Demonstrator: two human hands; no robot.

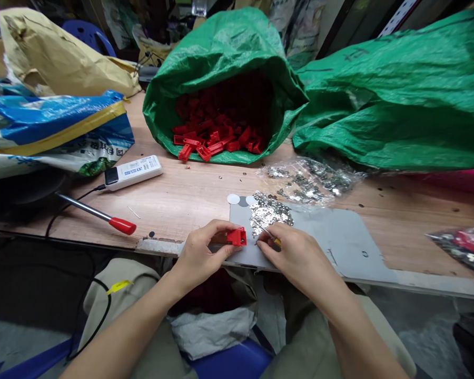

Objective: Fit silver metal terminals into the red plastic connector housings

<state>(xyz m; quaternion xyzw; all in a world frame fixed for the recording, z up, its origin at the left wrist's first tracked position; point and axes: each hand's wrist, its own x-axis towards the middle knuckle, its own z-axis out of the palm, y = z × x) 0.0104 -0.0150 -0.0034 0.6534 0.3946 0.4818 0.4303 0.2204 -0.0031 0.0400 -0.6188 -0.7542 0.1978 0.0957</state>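
Between thumb and fingers, my left hand (201,251) grips a small red plastic housing (237,237) over the front of the grey mat (319,231). My right hand (290,247) is closed around a thin metal-tipped tool with a yellow handle (277,241); its exact kind is not clear. The tool's tip points toward a pile of small shiny metal pieces (270,210) on the mat. Thumb and fingertips of the right hand are close to the pile's near edge, apart from the red housing. Whether they also pinch a metal piece is too small to see.
A green sack (225,47) lies open behind, full of red housings (213,137). Right of it are another green sack (398,100) and a clear bag of metal pieces (316,181). A white device (136,171) and a red-handled rod (120,225) lie left.
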